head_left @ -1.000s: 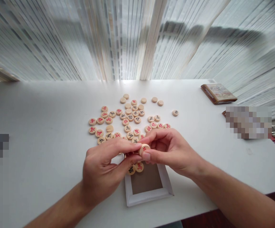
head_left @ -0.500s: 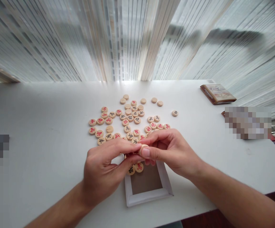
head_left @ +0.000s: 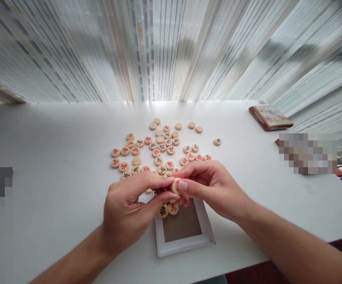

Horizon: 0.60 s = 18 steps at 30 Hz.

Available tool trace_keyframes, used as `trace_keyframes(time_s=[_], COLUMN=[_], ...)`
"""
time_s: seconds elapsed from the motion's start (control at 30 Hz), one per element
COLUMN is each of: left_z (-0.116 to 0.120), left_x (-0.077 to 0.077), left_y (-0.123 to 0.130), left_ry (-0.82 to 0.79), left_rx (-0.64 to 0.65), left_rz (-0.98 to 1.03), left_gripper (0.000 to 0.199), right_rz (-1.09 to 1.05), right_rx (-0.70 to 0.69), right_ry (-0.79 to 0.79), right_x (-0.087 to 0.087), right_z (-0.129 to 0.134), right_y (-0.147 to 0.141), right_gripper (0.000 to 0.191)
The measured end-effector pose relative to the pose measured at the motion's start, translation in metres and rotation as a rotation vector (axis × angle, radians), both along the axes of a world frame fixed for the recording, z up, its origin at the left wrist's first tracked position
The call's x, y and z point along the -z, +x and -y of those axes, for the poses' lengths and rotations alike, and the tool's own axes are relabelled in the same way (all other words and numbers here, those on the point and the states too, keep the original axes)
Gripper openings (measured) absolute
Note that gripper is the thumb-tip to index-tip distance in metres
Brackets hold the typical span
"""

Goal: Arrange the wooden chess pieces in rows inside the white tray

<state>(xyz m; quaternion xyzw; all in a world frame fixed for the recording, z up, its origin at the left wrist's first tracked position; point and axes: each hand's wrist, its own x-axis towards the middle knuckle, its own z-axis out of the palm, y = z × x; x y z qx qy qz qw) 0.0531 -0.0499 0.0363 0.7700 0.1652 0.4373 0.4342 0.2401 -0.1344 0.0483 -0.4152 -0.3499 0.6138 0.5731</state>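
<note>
Between the fingertips of both hands is a round wooden xiangqi piece (head_left: 175, 185), tilted, with a bit of red marking showing beside the right thumb. My left hand (head_left: 135, 205) pinches it from the left with thumb and forefinger. From the right, my right hand (head_left: 208, 185) presses its thumb on the piece's face. Below them lies a shallow white-rimmed box (head_left: 185, 247) with a brown bottom. In its upper left part rest a black-marked piece (head_left: 163, 211) and a red-marked piece (head_left: 173, 208); my hands hide the box's far end.
Many loose xiangqi pieces (head_left: 161, 146) are scattered on the white table (head_left: 55, 157) beyond my hands, some face down. A lone piece (head_left: 217, 141) lies to their right. A brown box (head_left: 271, 117) and a blurred-out object (head_left: 308, 154) sit at the right. Striped curtains (head_left: 159, 51) hang behind.
The held piece has tilted between my fingertips, so more of its face and a red marking show. My hands have barely shifted.
</note>
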Motion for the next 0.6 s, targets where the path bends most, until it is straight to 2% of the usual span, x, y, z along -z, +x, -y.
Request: trace_keyframes(time_s=[0.2,0.4,0.6], left_z=[0.0011,-0.0012,-0.0029], left_x=[-0.0021,0.0043,0.0054], left_y=[0.0021,0.0006,-0.0019], left_ry=[0.076,0.06,-0.107], left_rx=[0.035,0.026,-0.006], left_rz=[-0.015,-0.007,-0.009], left_gripper=[0.03,0.028,0.03], right_rz=[-0.054,0.017,0.029], right_rx=[0.051,0.023,-0.003], right_ry=[-0.088,-0.05,-0.003], right_x=[0.0015,0.002,0.0036], right_z=[-0.001,-0.0006,0.0012], right_y=[-0.0042,-0.0008,0.0006], right_gripper=[0.038,0.028,0.022])
